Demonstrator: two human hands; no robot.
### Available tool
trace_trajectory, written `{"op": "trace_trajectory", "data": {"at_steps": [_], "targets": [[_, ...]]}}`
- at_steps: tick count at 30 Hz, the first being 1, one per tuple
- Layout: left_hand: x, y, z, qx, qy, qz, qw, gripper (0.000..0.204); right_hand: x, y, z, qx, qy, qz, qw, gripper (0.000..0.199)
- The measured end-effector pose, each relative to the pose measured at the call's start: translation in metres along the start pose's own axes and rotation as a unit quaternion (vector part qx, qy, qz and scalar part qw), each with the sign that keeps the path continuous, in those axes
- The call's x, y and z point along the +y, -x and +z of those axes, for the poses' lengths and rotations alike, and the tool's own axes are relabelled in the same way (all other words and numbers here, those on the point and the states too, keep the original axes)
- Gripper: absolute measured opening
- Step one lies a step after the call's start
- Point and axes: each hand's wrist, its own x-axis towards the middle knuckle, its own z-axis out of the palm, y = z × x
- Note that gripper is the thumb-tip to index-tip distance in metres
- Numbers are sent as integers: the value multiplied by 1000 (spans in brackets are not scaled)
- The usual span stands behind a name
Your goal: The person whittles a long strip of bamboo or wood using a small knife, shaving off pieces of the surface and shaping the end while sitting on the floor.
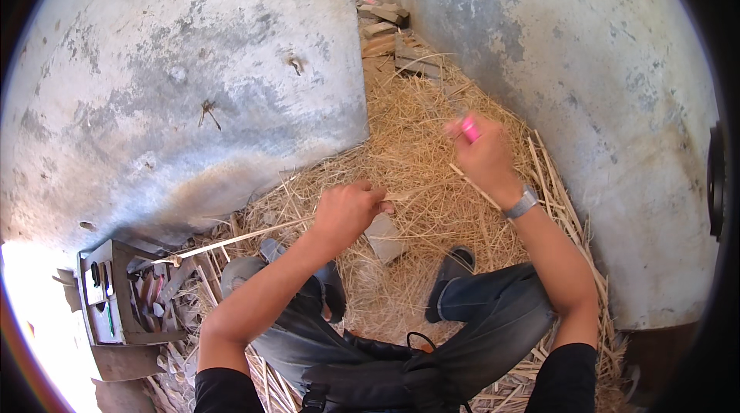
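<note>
Holding a long, pale, narrow woody strip (254,236) slanting leftward from the closed left hand (347,211), and a blurred bright-pink object (469,128) in the curled right hand (487,155), best done by steadying the strip and spacing the hands well apart.

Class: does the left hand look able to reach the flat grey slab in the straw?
Probably yes: the left hand is close, nothing visible blocks the slab, though the hand seems to grip a pale strip.

Straw-like shavings (420,158) and a slab (385,242) litter the floor (378,301).
</note>
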Motion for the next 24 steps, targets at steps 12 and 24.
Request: {"op": "trace_trajectory", "data": {"at_steps": [12, 24], "targets": [[-42, -11, -45, 30, 301, -150, 941, 43, 204, -15, -90, 236, -53, 244, 939, 42], [-16, -34, -60, 216, 155, -116, 957, 24, 44, -1, -32, 132, -214, -1, 968, 38]]}}
